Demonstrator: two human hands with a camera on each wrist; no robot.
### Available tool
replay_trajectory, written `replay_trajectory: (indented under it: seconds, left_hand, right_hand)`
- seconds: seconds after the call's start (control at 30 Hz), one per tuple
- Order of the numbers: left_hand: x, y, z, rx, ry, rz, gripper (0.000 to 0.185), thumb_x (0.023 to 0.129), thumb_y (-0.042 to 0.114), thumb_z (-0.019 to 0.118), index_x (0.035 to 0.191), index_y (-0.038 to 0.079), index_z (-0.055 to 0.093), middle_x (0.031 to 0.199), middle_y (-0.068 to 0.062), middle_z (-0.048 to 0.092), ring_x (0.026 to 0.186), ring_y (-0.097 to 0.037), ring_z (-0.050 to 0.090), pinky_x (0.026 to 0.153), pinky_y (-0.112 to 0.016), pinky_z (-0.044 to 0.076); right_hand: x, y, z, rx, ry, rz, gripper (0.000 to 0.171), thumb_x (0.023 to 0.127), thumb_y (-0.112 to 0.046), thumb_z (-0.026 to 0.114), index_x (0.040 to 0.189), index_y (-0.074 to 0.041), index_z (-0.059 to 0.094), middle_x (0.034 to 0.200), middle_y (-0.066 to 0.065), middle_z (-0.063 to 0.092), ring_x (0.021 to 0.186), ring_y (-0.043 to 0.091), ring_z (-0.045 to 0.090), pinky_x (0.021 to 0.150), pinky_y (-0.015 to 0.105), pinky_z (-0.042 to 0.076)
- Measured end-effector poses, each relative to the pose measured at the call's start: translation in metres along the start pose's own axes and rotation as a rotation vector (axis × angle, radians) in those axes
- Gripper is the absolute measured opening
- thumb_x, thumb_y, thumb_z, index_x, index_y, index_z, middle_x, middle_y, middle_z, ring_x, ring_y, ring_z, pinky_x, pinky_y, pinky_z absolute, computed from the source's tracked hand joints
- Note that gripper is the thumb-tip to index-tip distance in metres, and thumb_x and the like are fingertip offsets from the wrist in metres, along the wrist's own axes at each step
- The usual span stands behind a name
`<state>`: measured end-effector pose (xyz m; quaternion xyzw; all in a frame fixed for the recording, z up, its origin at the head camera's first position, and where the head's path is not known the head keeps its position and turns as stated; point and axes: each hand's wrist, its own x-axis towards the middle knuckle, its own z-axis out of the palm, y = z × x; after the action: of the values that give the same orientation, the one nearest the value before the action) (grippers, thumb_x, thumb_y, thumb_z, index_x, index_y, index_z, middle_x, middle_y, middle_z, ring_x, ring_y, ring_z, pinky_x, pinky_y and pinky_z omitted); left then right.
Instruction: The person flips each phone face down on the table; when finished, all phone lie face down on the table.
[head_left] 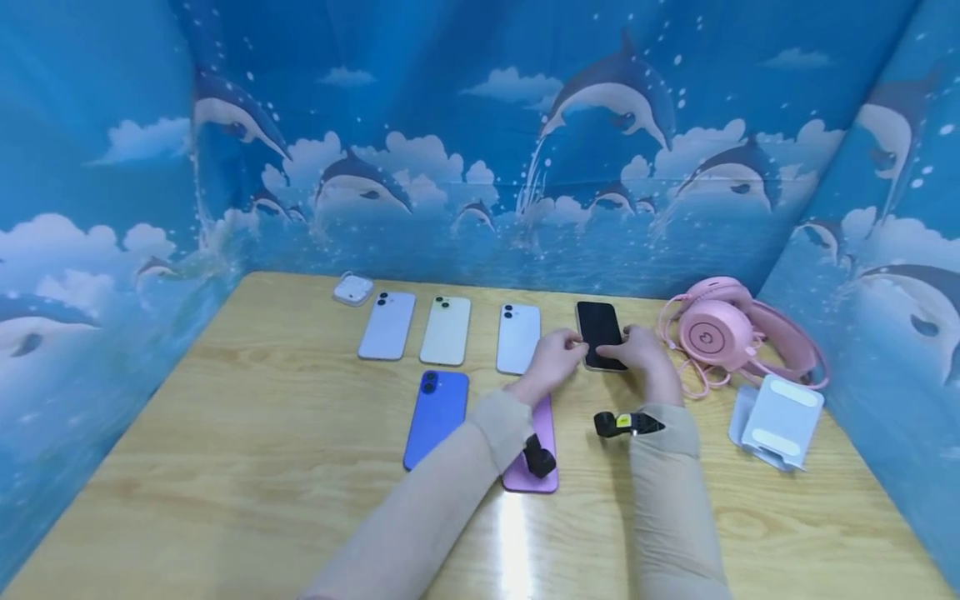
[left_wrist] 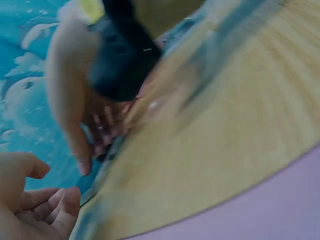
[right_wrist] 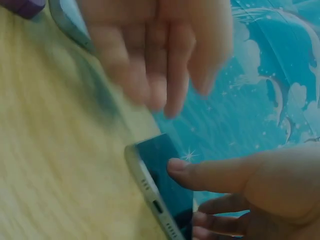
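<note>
A phone with a black screen (head_left: 597, 327) lies face up at the back of the table, its silver lower edge and charging port showing in the right wrist view. My right hand (head_left: 643, 354) holds it by the right side, thumb over the screen and fingers along the edge. By the phone's left edge is my left hand (head_left: 553, 360), its fingers loosely bent with nothing between them. Closest to that hand is a white phone (head_left: 517, 337), lying back up. A pink-purple phone (head_left: 546, 433) is partly hidden under my left forearm.
To the left lie a lavender phone (head_left: 387, 327), a pale yellow phone (head_left: 446, 332) and a blue phone (head_left: 437, 421). A small white case (head_left: 353, 289) sits at the back left. Pink headphones (head_left: 716, 333) and a light blue folding stand (head_left: 782, 421) are on the right. Dolphin-print cloth surrounds the table.
</note>
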<state>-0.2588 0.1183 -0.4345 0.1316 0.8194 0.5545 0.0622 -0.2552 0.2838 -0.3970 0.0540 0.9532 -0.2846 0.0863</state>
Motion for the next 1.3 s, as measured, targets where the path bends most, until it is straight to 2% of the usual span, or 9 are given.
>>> replay_trajectory:
  seconds: [0.2, 0.33, 0.57, 0.7, 0.87, 0.93, 1.13, 1.2, 1.3]
  left_hand:
    - [0.002, -0.013, 0.015, 0.139, 0.002, 0.090, 0.031, 0.086, 0.002, 0.058, 0.115, -0.007, 0.063, 0.079, -0.006, 0.061, 0.071, -0.012, 0.054, 0.072, -0.019, 0.047]
    - [0.003, -0.013, 0.016, 0.160, 0.003, 0.121, 0.036, 0.082, -0.003, 0.059, 0.118, -0.008, 0.061, 0.088, -0.007, 0.062, 0.080, -0.013, 0.057, 0.074, -0.016, 0.048]
    - [0.003, -0.010, 0.015, 0.146, 0.023, 0.109, 0.041, 0.082, -0.003, 0.063, 0.122, -0.009, 0.057, 0.087, -0.006, 0.061, 0.080, -0.013, 0.061, 0.072, -0.015, 0.049]
    - [0.002, -0.011, 0.014, 0.187, 0.016, 0.123, 0.042, 0.082, -0.002, 0.065, 0.122, -0.010, 0.057, 0.085, -0.005, 0.059, 0.079, -0.013, 0.059, 0.074, -0.016, 0.048]
    - [0.002, -0.012, 0.015, 0.208, -0.002, 0.124, 0.041, 0.082, 0.000, 0.065, 0.122, -0.009, 0.057, 0.084, -0.004, 0.059, 0.077, -0.012, 0.058, 0.073, -0.016, 0.048]
    - [0.003, -0.013, 0.015, 0.208, -0.004, 0.124, 0.041, 0.083, 0.000, 0.064, 0.122, -0.009, 0.057, 0.085, -0.005, 0.060, 0.078, -0.012, 0.058, 0.073, -0.016, 0.048]
    - [0.004, -0.012, 0.015, 0.230, 0.001, 0.118, 0.040, 0.085, 0.002, 0.064, 0.123, -0.007, 0.058, 0.090, -0.005, 0.059, 0.082, -0.012, 0.057, 0.075, -0.016, 0.047]
    - [0.004, -0.013, 0.015, 0.239, 0.001, 0.123, 0.039, 0.085, 0.003, 0.063, 0.122, -0.007, 0.058, 0.091, -0.006, 0.059, 0.082, -0.013, 0.058, 0.076, -0.017, 0.047]
    - [0.004, -0.014, 0.016, 0.250, 0.001, 0.133, 0.037, 0.086, 0.004, 0.063, 0.121, -0.008, 0.058, 0.090, -0.006, 0.059, 0.082, -0.014, 0.058, 0.076, -0.017, 0.047]
  right_hand:
    - [0.004, 0.004, 0.008, 0.030, -0.009, -0.007, 0.052, 0.089, -0.023, 0.064, 0.117, 0.019, 0.049, 0.109, 0.032, 0.056, 0.095, 0.038, 0.053, 0.089, 0.050, 0.044]
    - [0.003, 0.004, 0.003, 0.050, -0.049, -0.005, 0.054, 0.089, -0.017, 0.065, 0.124, 0.019, 0.046, 0.118, 0.034, 0.053, 0.105, 0.041, 0.052, 0.096, 0.051, 0.041]
    - [0.000, -0.001, -0.007, 0.032, -0.125, -0.035, 0.056, 0.083, -0.012, 0.071, 0.120, 0.021, 0.047, 0.116, 0.035, 0.054, 0.106, 0.041, 0.052, 0.098, 0.051, 0.040]
    - [-0.003, 0.002, -0.009, 0.018, -0.138, 0.011, 0.061, 0.083, -0.018, 0.072, 0.122, 0.020, 0.045, 0.121, 0.035, 0.049, 0.111, 0.043, 0.048, 0.099, 0.051, 0.038]
    - [-0.007, 0.006, -0.010, 0.069, -0.149, 0.053, 0.055, 0.087, -0.020, 0.068, 0.120, 0.018, 0.047, 0.117, 0.031, 0.050, 0.105, 0.038, 0.049, 0.094, 0.048, 0.042]
    - [-0.007, 0.006, -0.012, 0.071, -0.146, 0.040, 0.052, 0.089, -0.020, 0.066, 0.119, 0.018, 0.048, 0.114, 0.031, 0.051, 0.102, 0.035, 0.049, 0.092, 0.047, 0.043]
    - [-0.008, 0.004, -0.019, 0.052, -0.131, -0.020, 0.054, 0.091, -0.023, 0.062, 0.123, 0.018, 0.048, 0.124, 0.034, 0.051, 0.112, 0.040, 0.048, 0.098, 0.050, 0.040]
    - [-0.008, 0.002, -0.020, 0.125, -0.131, -0.032, 0.052, 0.093, -0.021, 0.060, 0.124, 0.018, 0.047, 0.116, 0.031, 0.054, 0.105, 0.036, 0.053, 0.095, 0.046, 0.044]
    - [-0.008, -0.003, -0.021, 0.264, -0.128, -0.051, 0.048, 0.095, -0.020, 0.058, 0.124, 0.016, 0.046, 0.096, 0.016, 0.057, 0.084, 0.020, 0.055, 0.082, 0.034, 0.049]
